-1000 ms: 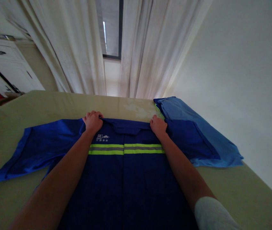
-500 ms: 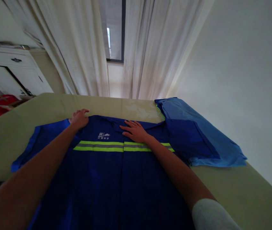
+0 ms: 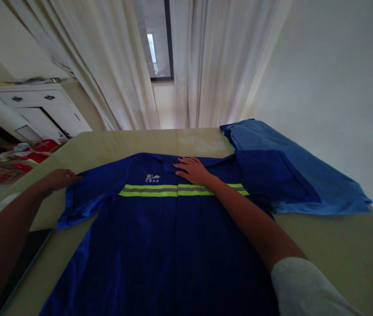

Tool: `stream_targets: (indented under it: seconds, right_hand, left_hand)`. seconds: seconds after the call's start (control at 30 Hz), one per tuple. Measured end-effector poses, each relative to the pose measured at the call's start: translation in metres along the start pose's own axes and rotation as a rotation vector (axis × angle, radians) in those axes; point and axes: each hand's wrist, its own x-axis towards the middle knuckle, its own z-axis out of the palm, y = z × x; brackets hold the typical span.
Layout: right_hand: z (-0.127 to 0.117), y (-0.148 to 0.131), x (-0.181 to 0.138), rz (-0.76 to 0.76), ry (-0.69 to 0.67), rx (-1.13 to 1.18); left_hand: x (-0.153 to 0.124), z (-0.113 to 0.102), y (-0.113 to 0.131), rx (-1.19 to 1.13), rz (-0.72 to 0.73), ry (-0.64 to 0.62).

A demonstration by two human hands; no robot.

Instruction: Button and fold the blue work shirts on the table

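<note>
A dark blue short-sleeved work shirt point(image 3: 140, 245) lies front up, its collar at the far end. A yellow-green and grey reflective band crosses its chest, with a white logo above. My left hand point(image 3: 58, 180) is at the outer top corner of the left-side sleeve point(image 3: 90, 188), fingers closed on the edge; the fingertips are partly blurred. Flat near the collar rests my right hand point(image 3: 193, 170), its fingers spread, holding nothing. The right-side sleeve overlaps a pile of light blue cloth point(image 3: 331, 184).
The shirt is spread on a beige-covered table point(image 3: 107, 142). A dark flat panel point(image 3: 25, 259) lies at the left under my forearm. Red packages point(image 3: 38, 151) and a white cabinet point(image 3: 41, 105) stand beyond the left edge. Curtains point(image 3: 107, 66) hang behind; a white wall point(image 3: 337, 87) is on the right.
My left hand has moved left from beside the collar to the sleeve's outer corner, and that sleeve lies straighter. My right hand stays flat near the collar. The view has shifted slightly left.
</note>
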Motion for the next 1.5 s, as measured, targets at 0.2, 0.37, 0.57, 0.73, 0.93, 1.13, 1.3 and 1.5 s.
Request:
stream_targets:
  seconds: [0.2,0.37,0.57,0.73,0.93,1.13,1.3,1.5]
  right_hand:
    - [0.001,0.0,-0.001,0.008,0.032,0.019]
    - [0.0,-0.001,-0.002,0.004,0.032,0.015]
    - [-0.001,-0.001,0.002,0.029,0.015,0.028]
    - [-0.004,-0.003,0.001,0.03,0.019,0.076]
    - [-0.003,-0.003,-0.003,0.019,0.046,0.029]
    - [-0.016,-0.009,-0.002,0.046,0.112,0.014]
    - [-0.09,0.01,-0.014,0.279,0.464,-0.016]
    - [-0.164,0.064,-0.146,0.756,0.554,-0.282]
  left_hand:
    - [-0.081,-0.078,0.096,-0.694,0.191,-0.05]
    - [-0.146,-0.096,0.14,-0.857,0.594,-0.194]
    - [-0.108,0.006,0.108,-0.325,0.547,-0.216]
    - [-0.094,0.078,0.065,-0.225,0.444,-0.221]
    - [-0.086,0.07,0.039,-0.319,0.366,-0.375]
    - [-0.092,0.078,0.123,-0.101,0.65,0.05]
    - [-0.093,0.112,0.2,-0.067,0.773,0.155]
    - [-0.077,0.129,0.217,-0.096,0.691,0.141]
